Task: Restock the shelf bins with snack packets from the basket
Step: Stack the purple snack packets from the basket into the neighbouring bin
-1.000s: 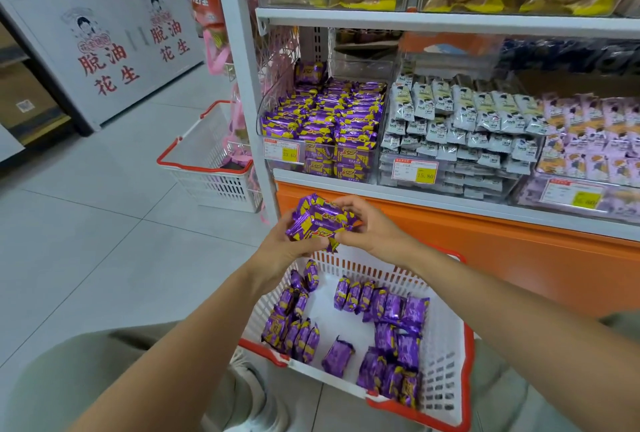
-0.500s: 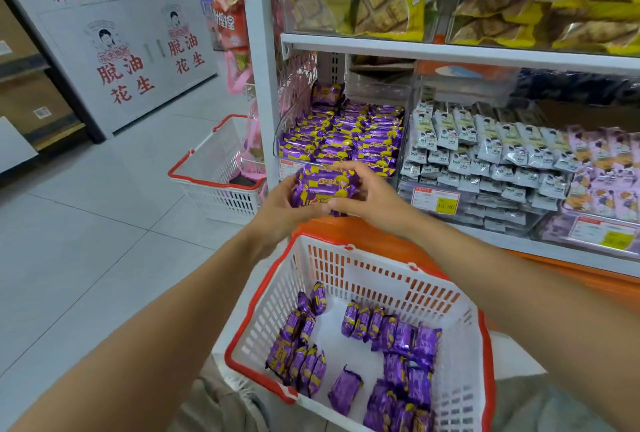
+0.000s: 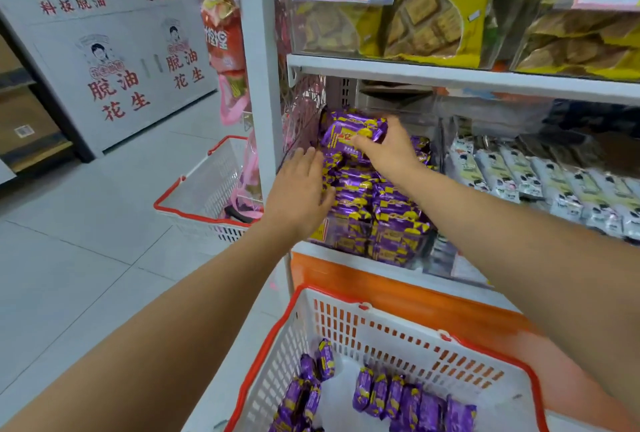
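Observation:
Purple-and-yellow snack packets fill the clear shelf bin (image 3: 391,224) at the left end of the middle shelf. My right hand (image 3: 389,149) reaches deep into the bin and grips a small stack of purple packets (image 3: 349,130) at its back, on top of the pile. With its fingers straight, my left hand (image 3: 298,186) hovers at the bin's left side beside the packets and holds nothing. Below me, the white basket with a red rim (image 3: 349,303) holds several more purple packets (image 3: 398,397).
A white shelf post (image 3: 259,68) stands just left of the bin. Grey-white packets (image 3: 519,175) fill the neighbouring bin. Yellow snack bags (image 3: 436,16) sit on the shelf above. A second red-rimmed basket (image 3: 194,199) stands on the tiled floor at left. Below the shelf runs an orange panel (image 3: 398,293).
Both hands rose from above the basket to the shelf bin with the stack. My left hand has let go and opened; my right hand alone holds the stack at the bin's back.

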Tool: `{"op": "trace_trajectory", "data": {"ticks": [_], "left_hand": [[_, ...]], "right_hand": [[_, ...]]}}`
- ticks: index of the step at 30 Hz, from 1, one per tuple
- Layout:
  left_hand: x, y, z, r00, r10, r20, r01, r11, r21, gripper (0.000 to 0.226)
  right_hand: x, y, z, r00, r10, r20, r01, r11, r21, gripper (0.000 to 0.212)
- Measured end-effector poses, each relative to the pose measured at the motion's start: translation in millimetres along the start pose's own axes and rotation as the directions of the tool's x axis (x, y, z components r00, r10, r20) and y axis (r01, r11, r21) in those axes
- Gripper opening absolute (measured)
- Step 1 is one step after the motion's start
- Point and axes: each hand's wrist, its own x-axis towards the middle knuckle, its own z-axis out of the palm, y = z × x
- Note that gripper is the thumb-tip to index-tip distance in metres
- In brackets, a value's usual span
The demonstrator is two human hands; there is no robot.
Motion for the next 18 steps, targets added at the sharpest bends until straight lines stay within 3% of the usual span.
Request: {"op": "trace_trajectory", "data": {"ticks": [5,8,16,18], "left_hand": [[19,-7,19,0.998,-0.037,0.053,0.025,0.976,0.214,0.069],[26,-11,22,0.999,-0.030,0.026,0.022,0.963,0.270,0.091],[30,-12,35,0.998,-0.062,0.002,0.060,0.973,0.222,0.096],[30,-13,36,0.998,-0.064,-0.010,0.065,0.973,0.223,0.095]], "right_hand": [[42,26,20,1.000,0.010,0.027,-0.007,0.995,-0.100,0.050],[60,34,31,0.999,0.015,0.048,-0.007,0.987,-0.157,0.054],[88,38,61,0.999,0.035,0.036,-0.023,0.954,-0.298,0.043],[89,41,67,0.997,0.057,0.046,-0.039,0.947,-0.319,0.058]]}}
